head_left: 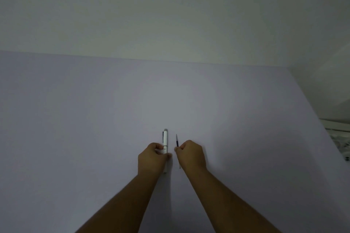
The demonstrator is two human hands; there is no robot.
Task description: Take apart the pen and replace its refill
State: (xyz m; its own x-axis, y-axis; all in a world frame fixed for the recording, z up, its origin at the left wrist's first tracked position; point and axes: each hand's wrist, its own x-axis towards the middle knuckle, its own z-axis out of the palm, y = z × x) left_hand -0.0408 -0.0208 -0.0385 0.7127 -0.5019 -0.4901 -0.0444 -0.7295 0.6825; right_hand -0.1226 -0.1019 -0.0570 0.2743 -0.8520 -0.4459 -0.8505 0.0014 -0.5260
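Observation:
A white pen [165,139] with a grey top end and a dark clip points away from me over the pale table [94,119]. My left hand [152,160] is closed around its lower half, and its tip peeks out below the hand. Just to the right, my right hand [191,154] pinches a thin refill [177,141] with a dark blue upper part. The refill's clear lower end shows beneath that hand. The two hands are close together but apart.
The table's far edge meets a plain white wall [170,15]. At the right edge, past the table's side, a white patterned object [339,136] is partly in view.

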